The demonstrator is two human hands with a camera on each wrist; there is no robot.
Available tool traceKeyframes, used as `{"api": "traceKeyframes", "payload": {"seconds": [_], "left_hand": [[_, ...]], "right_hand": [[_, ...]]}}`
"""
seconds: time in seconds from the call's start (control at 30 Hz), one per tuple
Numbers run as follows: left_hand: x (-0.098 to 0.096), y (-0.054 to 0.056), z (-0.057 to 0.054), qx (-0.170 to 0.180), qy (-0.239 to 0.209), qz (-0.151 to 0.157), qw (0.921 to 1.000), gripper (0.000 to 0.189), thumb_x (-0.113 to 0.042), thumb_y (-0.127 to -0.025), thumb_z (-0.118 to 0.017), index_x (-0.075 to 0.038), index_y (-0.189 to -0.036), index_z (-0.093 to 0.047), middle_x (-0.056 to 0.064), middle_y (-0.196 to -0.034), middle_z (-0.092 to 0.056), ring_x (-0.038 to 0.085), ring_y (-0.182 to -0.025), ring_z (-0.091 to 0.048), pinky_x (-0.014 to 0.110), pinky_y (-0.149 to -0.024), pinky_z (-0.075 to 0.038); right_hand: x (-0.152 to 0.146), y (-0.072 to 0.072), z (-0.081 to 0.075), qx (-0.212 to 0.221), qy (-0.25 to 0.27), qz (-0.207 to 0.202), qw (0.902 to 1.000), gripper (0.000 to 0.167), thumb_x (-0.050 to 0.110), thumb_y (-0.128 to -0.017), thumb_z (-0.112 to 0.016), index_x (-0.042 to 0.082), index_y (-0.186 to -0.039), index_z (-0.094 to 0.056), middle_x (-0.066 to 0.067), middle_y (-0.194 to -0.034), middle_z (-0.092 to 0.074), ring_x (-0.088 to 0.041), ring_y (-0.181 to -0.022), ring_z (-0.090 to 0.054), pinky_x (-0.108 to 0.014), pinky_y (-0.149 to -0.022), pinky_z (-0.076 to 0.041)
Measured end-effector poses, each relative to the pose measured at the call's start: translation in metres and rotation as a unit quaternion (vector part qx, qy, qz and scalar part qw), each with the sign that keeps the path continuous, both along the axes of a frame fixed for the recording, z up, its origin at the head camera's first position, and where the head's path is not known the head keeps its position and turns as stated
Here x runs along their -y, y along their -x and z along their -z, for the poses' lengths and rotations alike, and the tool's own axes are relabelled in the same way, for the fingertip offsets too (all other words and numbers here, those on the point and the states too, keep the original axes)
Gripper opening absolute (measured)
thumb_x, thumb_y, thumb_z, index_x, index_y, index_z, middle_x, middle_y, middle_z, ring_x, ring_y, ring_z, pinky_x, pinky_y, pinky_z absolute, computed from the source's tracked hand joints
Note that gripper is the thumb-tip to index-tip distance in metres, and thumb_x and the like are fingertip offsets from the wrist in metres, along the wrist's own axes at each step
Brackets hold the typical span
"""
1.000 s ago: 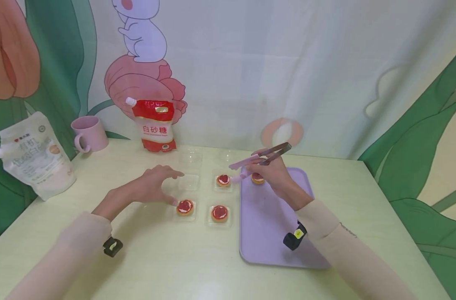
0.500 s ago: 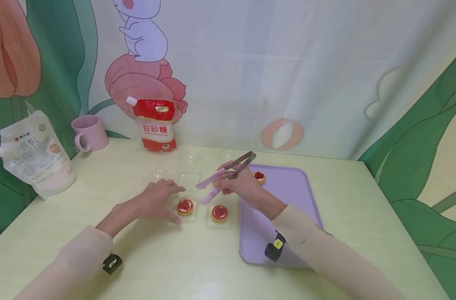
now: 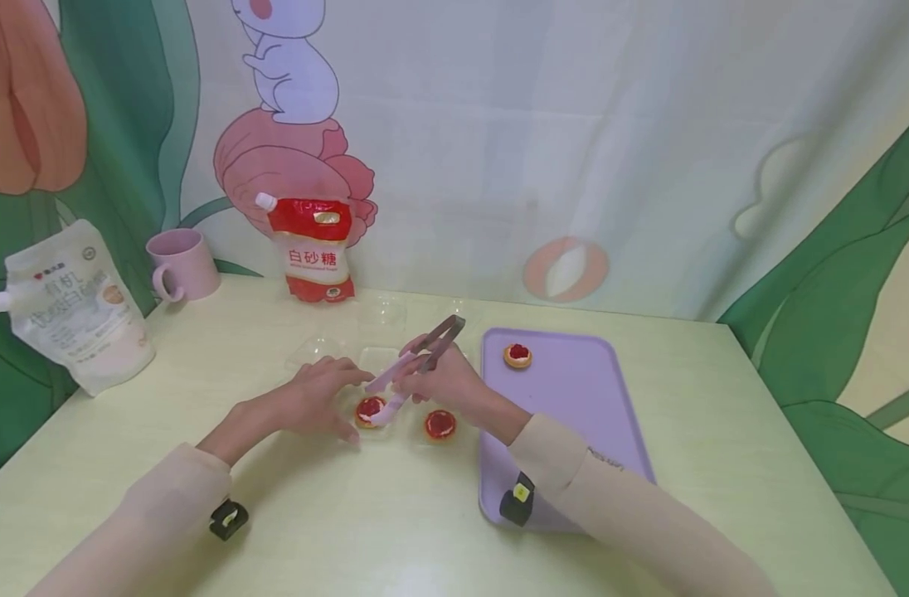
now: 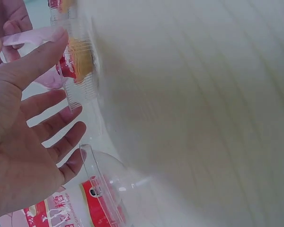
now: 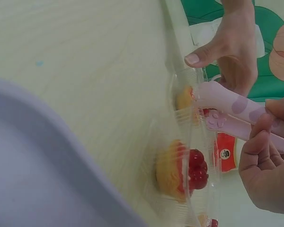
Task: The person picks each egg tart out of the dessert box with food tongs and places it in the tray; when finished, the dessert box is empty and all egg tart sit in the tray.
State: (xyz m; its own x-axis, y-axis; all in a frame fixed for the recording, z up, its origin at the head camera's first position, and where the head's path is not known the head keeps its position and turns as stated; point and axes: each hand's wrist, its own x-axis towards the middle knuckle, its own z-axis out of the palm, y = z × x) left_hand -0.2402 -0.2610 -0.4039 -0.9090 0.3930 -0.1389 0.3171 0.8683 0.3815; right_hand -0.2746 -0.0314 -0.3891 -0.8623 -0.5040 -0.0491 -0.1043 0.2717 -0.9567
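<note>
My right hand (image 3: 454, 381) grips metal tongs (image 3: 449, 330) with pink paw-shaped tips. Those tips overlap a red-topped tart (image 3: 367, 406) in a clear plastic box (image 4: 79, 94). Around that box lies my left hand (image 3: 313, 398), thumb at the near side and fingers relaxed; in the left wrist view the thumb tip is right at the rim. A second boxed tart (image 3: 440, 424) stands to the right, topped with glossy red berries in the right wrist view. Another tart (image 3: 517, 356) sits alone on the purple tray (image 3: 566, 398). My right hand hides the box behind it.
Clear box lids (image 3: 320, 348) and more clear plastic pieces (image 3: 383, 312) lie behind the hands. A red and white sugar pouch (image 3: 318, 253), a pink mug (image 3: 187, 265) and a white spouted pouch (image 3: 81, 307) stand at the back left, before the printed curtain (image 3: 454, 149).
My right hand has carried the tongs leftward from the tray, past the middle boxes, to the tart by my left hand. My left hand has shifted slightly nearer around its box.
</note>
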Motion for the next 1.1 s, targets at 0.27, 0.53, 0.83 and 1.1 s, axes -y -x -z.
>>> {"api": "traceKeyframes", "payload": {"seconds": [0.27,0.53,0.83,1.1], "left_hand": [[-0.0034,0.002,-0.0026,-0.002,-0.004,0.009,1.0,0.078,-0.036,-0.071,-0.09,-0.01,-0.137,-0.059,0.011,-0.131,-0.058,0.033,-0.121,-0.048,0.055,-0.101,-0.04],[-0.0074,0.0024,-0.0028,0.008,0.002,0.006,0.9999,0.076,-0.034,-0.071,-0.091,-0.011,-0.137,-0.06,0.011,-0.133,-0.058,0.032,-0.121,-0.049,0.056,-0.102,-0.04],[-0.0067,0.0034,-0.005,0.006,0.008,0.003,0.9999,0.075,-0.034,-0.071,-0.091,-0.012,-0.136,-0.06,0.011,-0.132,-0.059,0.032,-0.12,-0.049,0.056,-0.101,-0.04],[-0.008,0.0029,-0.0064,0.001,0.016,0.007,0.9998,0.074,-0.032,-0.07,-0.091,-0.011,-0.135,-0.061,0.011,-0.13,-0.06,0.032,-0.118,-0.05,0.056,-0.099,-0.041]], "right_hand": [[0.006,-0.0024,0.0045,-0.014,-0.043,0.009,0.9989,0.038,0.002,-0.082,-0.077,0.005,-0.116,-0.059,-0.012,-0.094,-0.077,-0.015,-0.063,-0.063,-0.028,-0.062,-0.054],[0.0069,-0.0057,0.0078,-0.054,-0.08,-0.005,0.9953,0.036,0.005,-0.083,-0.079,0.007,-0.114,-0.061,-0.008,-0.091,-0.074,-0.015,-0.062,-0.064,-0.025,-0.056,-0.049],[0.0051,-0.0062,0.0096,-0.071,-0.085,-0.011,0.9938,0.034,0.01,-0.084,-0.08,0.007,-0.111,-0.059,-0.008,-0.092,-0.071,-0.016,-0.063,-0.067,-0.025,-0.055,-0.049],[0.0047,-0.0039,0.0095,-0.061,-0.087,-0.014,0.9942,0.037,0.011,-0.082,-0.082,0.007,-0.112,-0.059,-0.007,-0.088,-0.07,-0.016,-0.063,-0.068,-0.025,-0.055,-0.049]]}}
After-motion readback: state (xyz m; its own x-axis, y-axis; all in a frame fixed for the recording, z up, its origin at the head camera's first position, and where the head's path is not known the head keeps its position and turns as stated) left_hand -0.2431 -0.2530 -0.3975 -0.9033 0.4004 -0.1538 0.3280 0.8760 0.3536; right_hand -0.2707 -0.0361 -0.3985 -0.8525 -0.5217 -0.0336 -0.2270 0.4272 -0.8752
